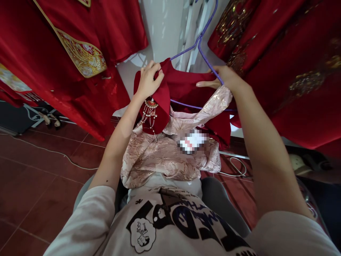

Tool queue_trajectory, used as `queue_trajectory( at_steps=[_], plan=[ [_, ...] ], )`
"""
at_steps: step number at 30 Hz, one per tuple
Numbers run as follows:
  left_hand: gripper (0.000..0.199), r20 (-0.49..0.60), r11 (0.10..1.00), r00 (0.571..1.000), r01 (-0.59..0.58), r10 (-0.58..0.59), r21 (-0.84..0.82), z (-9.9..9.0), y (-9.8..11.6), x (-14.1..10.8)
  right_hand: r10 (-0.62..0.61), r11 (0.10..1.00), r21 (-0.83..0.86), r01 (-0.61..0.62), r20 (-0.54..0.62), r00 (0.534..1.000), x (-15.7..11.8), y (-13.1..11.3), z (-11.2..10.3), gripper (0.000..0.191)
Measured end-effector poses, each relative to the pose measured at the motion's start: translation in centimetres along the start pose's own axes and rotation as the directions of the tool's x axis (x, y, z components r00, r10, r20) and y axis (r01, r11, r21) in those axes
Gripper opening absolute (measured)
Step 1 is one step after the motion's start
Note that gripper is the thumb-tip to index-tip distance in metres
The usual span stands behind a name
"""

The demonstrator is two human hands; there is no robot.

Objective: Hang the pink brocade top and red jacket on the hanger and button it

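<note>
A red garment [183, 81] with a beaded tassel brooch [151, 110] is held up in front of me. My left hand [150, 80] is closed on its left shoulder, fingers curled over the cloth. My right hand [226, 78] grips the right shoulder beside the end of a purple hanger [204, 53], thumb pointing inward; its other fingers are mostly hidden. A pink, gold-patterned garment [165, 156] has a strap over that hanger end, and the rest lies across my lap. On it is a pixelated bright patch [193, 140] that I cannot make out.
Red embroidered garments hang at left [93, 32] and right [293, 81]. A white wall [165, 28] stands behind. A pale cable [77, 163] crosses the tiled floor [34, 185]. Shoes [50, 119] stand at far left; another cable [237, 167] loops at right.
</note>
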State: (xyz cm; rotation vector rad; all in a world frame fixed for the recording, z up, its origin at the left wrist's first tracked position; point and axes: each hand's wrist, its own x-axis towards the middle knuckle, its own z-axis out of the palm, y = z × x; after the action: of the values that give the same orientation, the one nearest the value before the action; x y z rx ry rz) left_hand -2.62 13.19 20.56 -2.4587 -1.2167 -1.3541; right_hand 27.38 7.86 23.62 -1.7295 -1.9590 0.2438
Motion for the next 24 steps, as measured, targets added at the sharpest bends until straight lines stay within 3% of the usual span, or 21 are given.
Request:
queue_trajectory(
  at_steps=[4, 10, 14, 18, 21, 24],
  plan=[
    [0.035, 0.001, 1.0, 1.0, 0.003, -0.003, -0.018, -0.2, 0.1, 0.3, 0.012, 0.975, -0.222, -0.022, -0.048, 0.999, -0.2, -0.2, -1.3, 0.059],
    [0.036, -0.002, 1.0, 1.0, 0.009, -0.009, -0.027, 0.1, 0.0, 0.2, 0.136, 0.964, -0.212, -0.162, -0.131, 0.982, -1.8, 2.6, -3.5, 0.047],
    [0.036, -0.026, 1.0, 1.0, -0.01, 0.01, 0.004, 0.8, 0.3, -0.5, 0.264, 0.895, -0.29, -0.339, -0.268, 0.927, -4.2, 5.3, -5.2, 0.041],
    [0.037, -0.072, 0.999, 0.997, -0.003, 0.005, 0.038, 2.1, 1.2, -1.6, 0.318, 0.859, -0.294, -0.42, -0.337, 0.886, -5.9, 5.4, -6.2, 0.039],
    [0.039, -0.11, 0.999, 0.994, 0.004, 0.0, 0.036, 2.8, 1.7, -2.0, 0.321, 0.896, -0.179, -0.407, -0.374, 0.87, -6.6, 4.0, -6.2, 0.043],
    [0.041, -0.106, 0.997, 0.994, 0.004, 0.004, 0.078, 2.7, 1.6, -2.0, 0.216, 0.955, -0.125, -0.269, -0.331, 0.919, -7.2, 3.5, -6.3, 0.048]
  ],
)
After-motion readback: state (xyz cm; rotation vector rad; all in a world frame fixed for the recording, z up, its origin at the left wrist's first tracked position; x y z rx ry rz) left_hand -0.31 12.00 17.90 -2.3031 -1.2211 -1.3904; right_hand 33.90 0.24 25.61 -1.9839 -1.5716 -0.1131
